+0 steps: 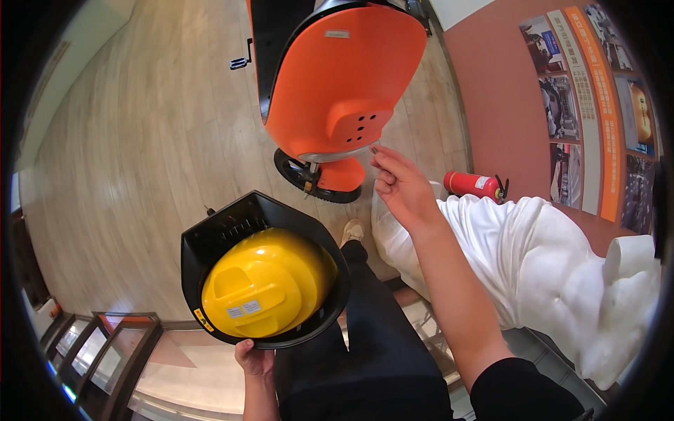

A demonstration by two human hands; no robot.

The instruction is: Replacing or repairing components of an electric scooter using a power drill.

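Note:
My left hand (255, 359) grips the near rim of a black angular tub (191, 256), thumb over the edge and the other fingers mostly hidden beneath. A yellow hard hat (246, 277) with small pale labels lies inside the tub. My right hand (404, 184) is raised by the lower edge of a large orange vehicle shell (337, 77). Its thumb and index finger are pinched together on a tiny dark tip that I cannot make out. The fingertips are close to the shell's pale lower trim; I cannot tell whether they touch it.
Under the orange shell is a black-tyred wheel (288, 172), and a pedal (240, 63) juts out on its left. White sculpted forms (519, 259) stand at my right, with a red fire extinguisher (477, 185) behind them. Picture panels (590, 105) cover the right wall.

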